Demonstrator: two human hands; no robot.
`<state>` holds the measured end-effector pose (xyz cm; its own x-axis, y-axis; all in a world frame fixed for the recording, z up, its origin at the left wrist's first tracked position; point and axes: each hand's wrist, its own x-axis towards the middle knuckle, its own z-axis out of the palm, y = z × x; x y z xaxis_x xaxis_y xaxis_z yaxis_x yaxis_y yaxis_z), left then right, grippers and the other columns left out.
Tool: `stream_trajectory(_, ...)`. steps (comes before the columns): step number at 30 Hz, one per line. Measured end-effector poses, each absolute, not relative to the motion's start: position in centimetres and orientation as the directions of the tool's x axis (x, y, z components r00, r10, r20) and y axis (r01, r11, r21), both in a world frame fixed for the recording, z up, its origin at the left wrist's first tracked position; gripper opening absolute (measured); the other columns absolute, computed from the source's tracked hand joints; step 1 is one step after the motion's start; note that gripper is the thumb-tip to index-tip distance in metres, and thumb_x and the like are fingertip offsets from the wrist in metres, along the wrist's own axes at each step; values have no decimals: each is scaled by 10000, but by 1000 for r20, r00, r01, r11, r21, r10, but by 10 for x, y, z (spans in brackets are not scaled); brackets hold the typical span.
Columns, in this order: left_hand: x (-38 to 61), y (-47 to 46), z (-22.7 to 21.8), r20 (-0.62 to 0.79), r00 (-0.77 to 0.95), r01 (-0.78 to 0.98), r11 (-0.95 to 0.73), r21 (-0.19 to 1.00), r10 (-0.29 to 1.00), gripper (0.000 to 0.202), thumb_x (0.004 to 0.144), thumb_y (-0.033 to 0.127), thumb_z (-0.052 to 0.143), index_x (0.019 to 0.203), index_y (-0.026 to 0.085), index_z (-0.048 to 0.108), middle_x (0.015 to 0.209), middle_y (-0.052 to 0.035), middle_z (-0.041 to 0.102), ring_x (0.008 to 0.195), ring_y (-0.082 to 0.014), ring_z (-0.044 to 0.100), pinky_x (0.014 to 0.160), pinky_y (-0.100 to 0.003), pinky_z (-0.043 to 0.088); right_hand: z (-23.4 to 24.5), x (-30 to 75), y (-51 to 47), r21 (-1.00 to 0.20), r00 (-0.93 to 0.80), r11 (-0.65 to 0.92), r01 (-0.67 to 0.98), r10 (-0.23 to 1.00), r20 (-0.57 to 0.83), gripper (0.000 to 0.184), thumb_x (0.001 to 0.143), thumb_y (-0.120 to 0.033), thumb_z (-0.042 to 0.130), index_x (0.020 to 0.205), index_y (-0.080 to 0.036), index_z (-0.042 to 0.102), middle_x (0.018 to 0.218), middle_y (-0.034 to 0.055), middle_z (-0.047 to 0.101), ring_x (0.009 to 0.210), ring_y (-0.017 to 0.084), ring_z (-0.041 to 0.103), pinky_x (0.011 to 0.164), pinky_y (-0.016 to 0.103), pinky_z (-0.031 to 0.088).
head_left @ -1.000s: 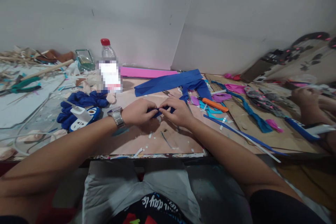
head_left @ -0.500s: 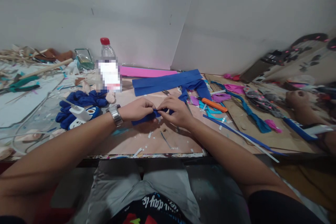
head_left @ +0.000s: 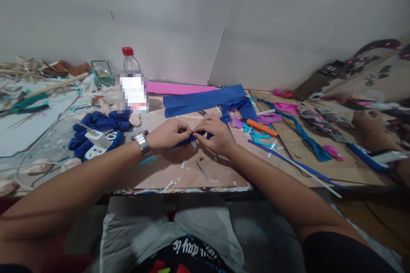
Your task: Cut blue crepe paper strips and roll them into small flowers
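Low over the table, my left hand point(head_left: 169, 133) and my right hand point(head_left: 215, 135) meet with fingertips almost touching. Both pinch one narrow blue strip point(head_left: 184, 142), which looks like fabric or crepe paper. Part of the strip is hidden under the fingers. Behind my hands lie wide flat blue strips point(head_left: 205, 100), with a folded blue piece point(head_left: 241, 106) at their right end. Bunched blue material point(head_left: 102, 121) rests to the left, beside a white and blue glue gun point(head_left: 104, 140).
An orange cutter point(head_left: 262, 128) lies on coloured scraps at the right. A red-capped bottle point(head_left: 131, 64) stands at the back, near a pink strip point(head_left: 179, 88). Green-handled pliers point(head_left: 30, 104) are far left. Another person's hand point(head_left: 368, 123) is at the far right, near a second glue gun point(head_left: 368, 158).
Less of the blue strip shows below my left hand, and it looks narrower there. My fingertips have shifted only slightly. The other things have stayed in place.
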<state>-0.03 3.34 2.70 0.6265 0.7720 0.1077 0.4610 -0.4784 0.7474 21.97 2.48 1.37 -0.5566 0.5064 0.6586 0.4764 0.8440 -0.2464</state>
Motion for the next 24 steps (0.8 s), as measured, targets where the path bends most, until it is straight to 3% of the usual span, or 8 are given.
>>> stream_trajectory(5, 4, 25, 30, 207, 604, 497, -567, 657, 769, 314, 966, 281, 514, 761, 155, 715, 704, -12, 705, 635, -122, 568, 636, -264, 355, 12, 221, 26, -279, -520, 812, 512, 552, 652, 55, 919, -230, 688, 904, -219, 739, 838, 49, 758, 867, 243, 627, 874, 442, 508)
stream_trajectory(10, 6, 21, 28, 300, 581, 593, -646, 481, 757, 299, 971, 305, 519, 834, 158, 740, 738, -45, 726, 646, -150, 570, 635, -292, 328, 14, 220, 24, -273, -534, 804, 528, 565, 629, 92, 949, -246, 644, 910, -198, 712, 855, 74, 729, 905, 255, 606, 879, 442, 494)
stream_trajectory(20, 3, 26, 25, 292, 580, 623, -645, 443, 761, 298, 995, 309, 479, 897, 182, 730, 798, -55, 738, 681, -178, 598, 635, -307, 334, 20, 227, 25, -236, -546, 794, 560, 569, 616, 191, 982, -296, 577, 1072, -199, 715, 999, 80, 769, 979, 269, 620, 980, 494, 441)
stream_trajectory(24, 2, 26, 24, 307, 577, 659, -653, 372, 757, 291, 981, 304, 480, 910, 185, 735, 816, -67, 748, 690, -191, 615, 635, -322, 325, 17, 227, 26, -329, -526, 797, 507, 588, 614, 217, 1011, -253, 516, 1054, -209, 724, 1009, 78, 777, 975, 239, 679, 933, 438, 504)
